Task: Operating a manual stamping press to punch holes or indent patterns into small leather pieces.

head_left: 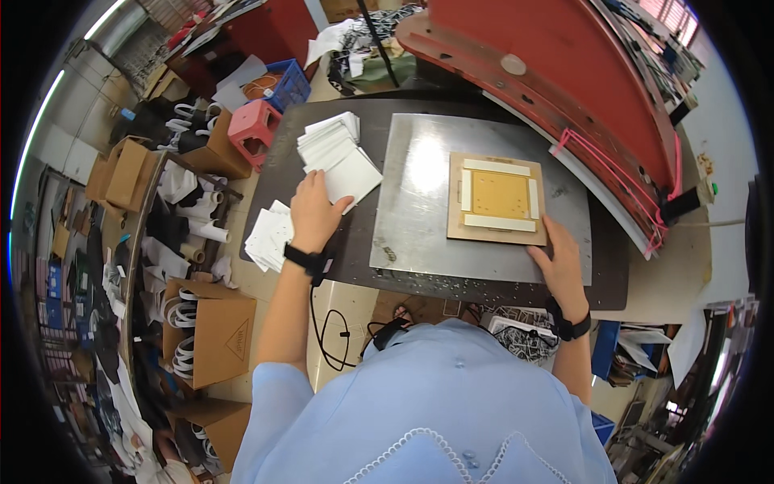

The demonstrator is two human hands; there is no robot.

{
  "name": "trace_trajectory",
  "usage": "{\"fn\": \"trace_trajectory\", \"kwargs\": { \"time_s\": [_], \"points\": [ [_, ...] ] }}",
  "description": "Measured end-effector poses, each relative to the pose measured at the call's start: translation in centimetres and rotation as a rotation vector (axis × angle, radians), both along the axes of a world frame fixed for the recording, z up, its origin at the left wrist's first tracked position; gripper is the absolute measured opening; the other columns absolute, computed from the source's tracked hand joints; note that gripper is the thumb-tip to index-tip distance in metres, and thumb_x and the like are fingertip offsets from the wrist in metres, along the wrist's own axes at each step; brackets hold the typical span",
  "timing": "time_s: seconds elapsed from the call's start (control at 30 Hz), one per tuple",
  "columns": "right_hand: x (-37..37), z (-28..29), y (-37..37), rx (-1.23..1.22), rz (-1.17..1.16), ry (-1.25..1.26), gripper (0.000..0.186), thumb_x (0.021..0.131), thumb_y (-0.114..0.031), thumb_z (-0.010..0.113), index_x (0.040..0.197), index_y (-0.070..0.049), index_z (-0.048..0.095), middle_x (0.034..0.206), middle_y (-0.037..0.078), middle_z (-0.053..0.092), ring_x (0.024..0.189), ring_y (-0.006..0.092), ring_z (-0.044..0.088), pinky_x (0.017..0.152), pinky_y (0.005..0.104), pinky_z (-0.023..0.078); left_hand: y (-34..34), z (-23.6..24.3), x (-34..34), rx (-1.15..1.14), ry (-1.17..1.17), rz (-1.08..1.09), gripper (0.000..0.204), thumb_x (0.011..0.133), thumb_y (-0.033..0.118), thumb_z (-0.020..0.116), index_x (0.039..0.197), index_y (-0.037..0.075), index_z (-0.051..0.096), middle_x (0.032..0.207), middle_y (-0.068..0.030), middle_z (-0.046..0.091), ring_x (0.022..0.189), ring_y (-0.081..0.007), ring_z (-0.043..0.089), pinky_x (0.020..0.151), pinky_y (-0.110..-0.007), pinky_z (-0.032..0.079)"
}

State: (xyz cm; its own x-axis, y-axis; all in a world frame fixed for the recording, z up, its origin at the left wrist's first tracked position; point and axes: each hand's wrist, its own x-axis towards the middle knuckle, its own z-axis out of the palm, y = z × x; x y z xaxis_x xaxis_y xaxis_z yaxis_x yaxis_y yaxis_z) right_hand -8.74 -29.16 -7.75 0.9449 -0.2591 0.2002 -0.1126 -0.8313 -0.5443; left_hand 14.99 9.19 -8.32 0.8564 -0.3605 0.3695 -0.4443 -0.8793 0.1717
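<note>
My left hand [316,211] lies against a fanned stack of white square sheets [355,171], thumb spread from the fingers along the near edge. A second loose pile of white sheets [270,235] lies on the table beside my left wrist. My right hand [560,256] grips the near right corner of a flat brown board [457,194], thumb at its near edge and fingers at its right side. Pale strips [494,223] frame a yellow square panel [501,194] on the board. Beneath the board is a shiny metal plate [415,242].
The plate sits on a dark table [347,258] with small scraps along its near edge. A large red machine part [556,64] with pink cord rises at the far right. Leftward stand a pink stool [251,133], a blue crate [289,85] and cardboard boxes [216,343].
</note>
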Motion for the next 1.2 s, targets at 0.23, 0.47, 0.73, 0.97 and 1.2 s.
{"fn": "trace_trajectory", "kwargs": {
  "time_s": [0.23, 0.47, 0.73, 0.97, 1.2],
  "points": [
    [-1.2, 0.5, 1.9, -0.054, -0.102, -0.077, 0.052, 0.086, -0.017, 0.067, 0.132, 0.000, 0.052, 0.142, 0.022, 0.046, 0.128, 0.0395, 0.045, 0.108, 0.0438, 0.035, -0.7, -0.7, 1.9, -0.156, -0.035, 0.132, 0.043, 0.071, 0.021, 0.083, 0.096, 0.002, 0.053, 0.098, -0.0155, 0.057, 0.090, -0.0350, 0.058, 0.075, -0.043, 0.048],
    [-2.2, 2.3, 2.4, 0.069, -0.136, -0.143, 0.039, 0.090, -0.017, 0.064, 0.126, -0.001, 0.057, 0.139, 0.020, 0.050, 0.129, 0.0361, 0.047, 0.107, 0.0408, 0.037, 1.8, 1.3, 2.8, -0.211, -0.045, 0.095, 0.023, 0.090, 0.026, 0.066, 0.097, 0.003, 0.068, 0.091, -0.0168, 0.068, 0.085, -0.0353, 0.065, 0.073, -0.041, 0.049],
    [-2.7, 5.5, 4.9, 0.957, 0.087, 0.044, 0.036, 0.094, -0.018, 0.063, 0.127, -0.004, 0.058, 0.116, 0.005, 0.064, 0.087, 0.0117, 0.060, 0.078, 0.0260, 0.049, -5.4, 8.6, -7.5, -0.596, 0.771, -0.326, 0.019, 0.092, 0.013, 0.067, 0.099, -0.004, 0.069, 0.080, -0.0023, 0.070, 0.072, -0.0065, 0.058, 0.066, -0.023, 0.048],
    [-2.8, 4.8, 4.6, 0.938, -0.036, 0.188, 0.021, 0.095, -0.024, 0.062, 0.092, -0.003, 0.062, 0.068, -0.002, 0.055, 0.058, 0.0042, 0.049, 0.053, 0.0216, 0.040, -11.8, 5.8, -11.6, -0.732, 0.998, -0.507, 0.028, 0.092, 0.015, 0.067, 0.116, 0.000, 0.063, 0.094, -0.0089, 0.071, 0.083, -0.0115, 0.064, 0.075, -0.025, 0.050],
    [2.9, 3.8, -1.9, 0.843, -0.190, 0.036, 0.027, 0.095, -0.025, 0.062, 0.101, 0.002, 0.064, 0.073, 0.001, 0.062, 0.057, 0.0043, 0.052, 0.050, 0.0202, 0.040, -15.4, 3.4, -7.4, -0.422, 0.286, -0.685, 0.031, 0.093, 0.010, 0.058, 0.123, 0.002, 0.056, 0.136, -0.0177, 0.053, 0.126, -0.0358, 0.050, 0.102, -0.038, 0.044]
  ]
}}
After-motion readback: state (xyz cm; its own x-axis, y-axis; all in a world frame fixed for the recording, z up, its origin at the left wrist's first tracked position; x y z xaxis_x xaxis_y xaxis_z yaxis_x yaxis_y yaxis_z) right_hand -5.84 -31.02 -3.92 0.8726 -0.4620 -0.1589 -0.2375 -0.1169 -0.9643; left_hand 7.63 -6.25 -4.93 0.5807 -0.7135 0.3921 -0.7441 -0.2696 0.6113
